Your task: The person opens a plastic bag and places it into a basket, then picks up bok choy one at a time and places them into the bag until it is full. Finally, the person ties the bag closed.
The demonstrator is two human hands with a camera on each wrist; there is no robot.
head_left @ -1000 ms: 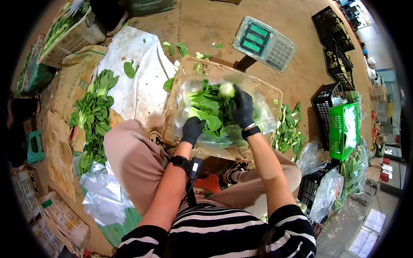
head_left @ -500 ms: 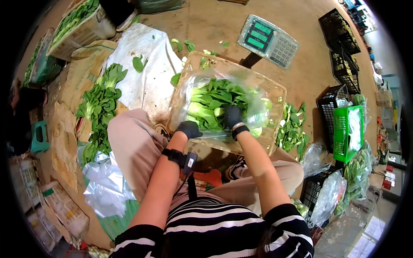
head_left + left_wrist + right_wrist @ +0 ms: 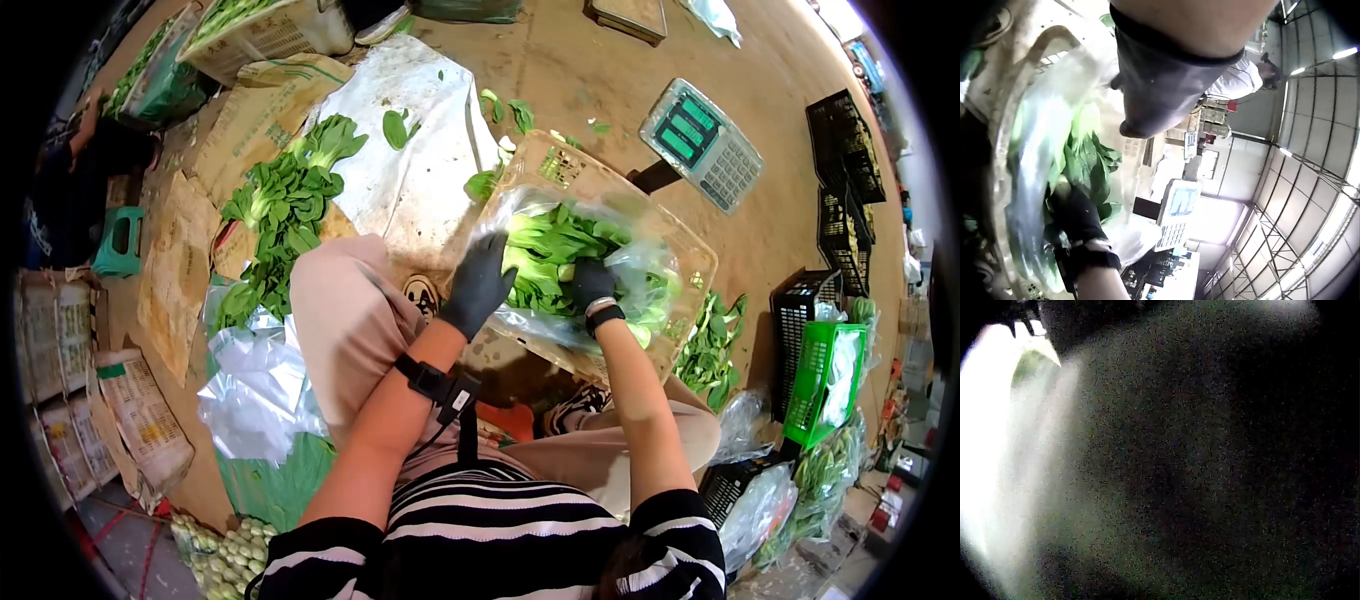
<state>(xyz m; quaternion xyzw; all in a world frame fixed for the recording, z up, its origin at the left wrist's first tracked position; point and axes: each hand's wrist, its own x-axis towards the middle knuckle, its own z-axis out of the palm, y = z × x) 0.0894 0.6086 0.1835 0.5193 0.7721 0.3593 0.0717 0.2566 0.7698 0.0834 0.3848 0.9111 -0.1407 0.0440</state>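
Note:
A clear plastic bag [image 3: 520, 318] filled with leafy bok choy [image 3: 560, 240] lies inside a tan plastic crate [image 3: 690, 215] in front of my knees. My right hand [image 3: 592, 283], in a black glove, is down among the leaves and grips a bok choy by its pale base; its fingertips are hidden. At the bag's left side is my gloved left hand [image 3: 478, 285], fingers extended and thumb apart, nothing held. The left wrist view shows this left hand [image 3: 1154, 87] raised above the crate's side. Dark blur fills most of the right wrist view.
A digital scale display [image 3: 703, 145] stands just beyond the crate. Loose bok choy [image 3: 290, 200] is heaped at left beside a white sheet [image 3: 400, 130], with more greens [image 3: 715, 350] right of the crate. Silvery plastic bags [image 3: 262, 390] lie by my left knee. Black crates [image 3: 845, 150] line the right.
My right hand lowered a bok choy from above into the bag and stays there. My left hand went from curled at the bag's near edge to extended beside it. The head view turned left.

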